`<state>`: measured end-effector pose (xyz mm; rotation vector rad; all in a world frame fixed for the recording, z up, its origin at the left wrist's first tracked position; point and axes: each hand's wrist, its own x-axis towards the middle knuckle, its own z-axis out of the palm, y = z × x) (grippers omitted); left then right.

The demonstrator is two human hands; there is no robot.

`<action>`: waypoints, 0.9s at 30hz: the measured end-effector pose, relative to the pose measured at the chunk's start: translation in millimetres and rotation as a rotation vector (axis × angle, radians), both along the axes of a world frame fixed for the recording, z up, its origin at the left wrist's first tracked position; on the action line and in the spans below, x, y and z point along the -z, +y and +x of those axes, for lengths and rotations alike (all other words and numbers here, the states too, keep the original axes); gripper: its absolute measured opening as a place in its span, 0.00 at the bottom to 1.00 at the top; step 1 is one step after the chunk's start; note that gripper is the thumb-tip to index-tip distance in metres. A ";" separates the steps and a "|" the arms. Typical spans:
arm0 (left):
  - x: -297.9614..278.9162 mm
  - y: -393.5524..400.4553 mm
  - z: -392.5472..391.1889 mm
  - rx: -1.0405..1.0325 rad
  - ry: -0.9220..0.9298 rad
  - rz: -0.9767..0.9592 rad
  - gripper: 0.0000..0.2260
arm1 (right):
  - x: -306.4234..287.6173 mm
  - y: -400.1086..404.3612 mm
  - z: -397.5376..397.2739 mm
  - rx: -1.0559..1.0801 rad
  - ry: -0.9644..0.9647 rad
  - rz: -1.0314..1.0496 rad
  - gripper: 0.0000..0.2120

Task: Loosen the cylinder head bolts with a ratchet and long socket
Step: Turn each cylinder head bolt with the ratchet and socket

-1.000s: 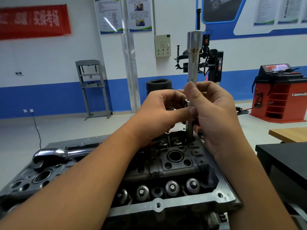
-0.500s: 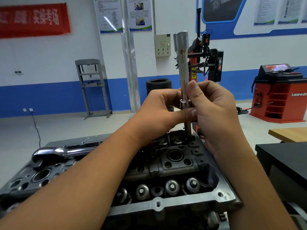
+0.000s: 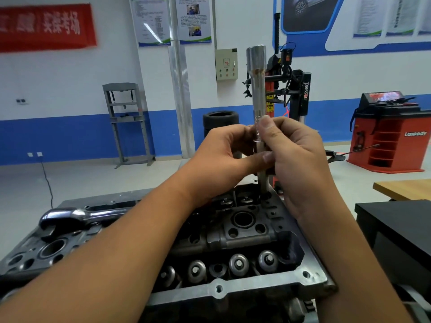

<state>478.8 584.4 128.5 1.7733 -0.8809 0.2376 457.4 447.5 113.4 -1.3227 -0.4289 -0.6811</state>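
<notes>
Socket [image 3: 257, 89] tilted back upright; "Lanpody" on red cabinet [image 3: 394, 134]

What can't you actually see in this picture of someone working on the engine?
- Head view: the bolt under the long socket; its lower end sits down in a cylinder head hole.
- The socket's middle: the left hand and right hand cover it.
- The ratchet handle: the left forearm crosses it.
- Red banner: blurred.

1. I see bright, even indoor light; a ceiling tube reflects on the poster [image 3: 150, 21] at 11 o'clock.
2. Glare streaks the ratchet [image 3: 77, 216] at 9 o'clock.
3. The banner [image 3: 44, 26] at 10 o'clock blurs; edges bow.
</notes>
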 end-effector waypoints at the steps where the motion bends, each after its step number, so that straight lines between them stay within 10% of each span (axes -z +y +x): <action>1: 0.3 0.0 1.1 -0.042 -0.033 0.030 0.14 | 0.1 0.3 -0.2 0.011 -0.017 -0.003 0.08; 27: 0.7 1.5 2.7 0.036 0.041 -0.071 0.13 | 2.3 -1.6 0.4 0.009 -0.041 0.030 0.13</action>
